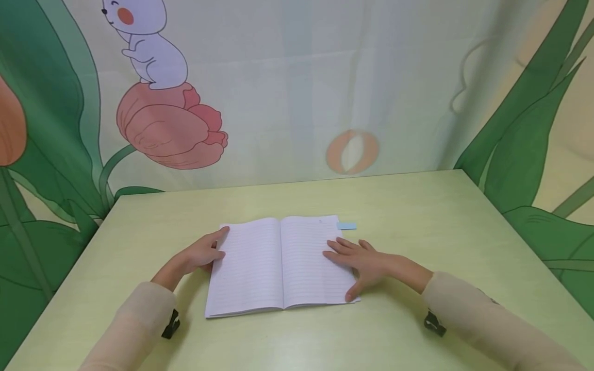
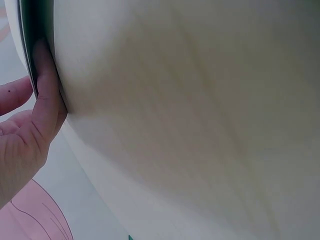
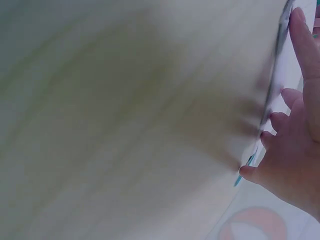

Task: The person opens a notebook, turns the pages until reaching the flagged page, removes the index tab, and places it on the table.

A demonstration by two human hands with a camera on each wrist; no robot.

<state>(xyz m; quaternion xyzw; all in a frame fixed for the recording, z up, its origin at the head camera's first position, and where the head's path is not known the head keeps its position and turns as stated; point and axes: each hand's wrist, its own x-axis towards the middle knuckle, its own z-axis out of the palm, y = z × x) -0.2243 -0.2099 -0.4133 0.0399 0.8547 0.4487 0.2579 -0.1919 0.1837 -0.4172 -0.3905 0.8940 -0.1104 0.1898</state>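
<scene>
An open lined notebook [image 1: 248, 270] lies on the table, its two pages spread flat. At its left edge my left hand [image 1: 198, 254] holds the notebook. In the left wrist view, fingers [image 2: 46, 95] of that hand reach in under the dark cover while the thumb stays on the page side. My right hand [image 1: 368, 262] rests with spread, straight fingers on the right page's outer edge, thumb near the lower corner. The right wrist view shows the same hand [image 3: 295, 135] along the notebook's edge. A light blue tab [image 1: 347, 226] sticks out at the upper right.
The pale yellow-green table [image 1: 408, 216] extends around the notebook on all sides. Behind it hangs a curtain [image 1: 278, 103] printed with a white animal and flowers. A small black clip-like piece [image 1: 171, 324] shows at the left sleeve, another [image 1: 434, 324] at the right.
</scene>
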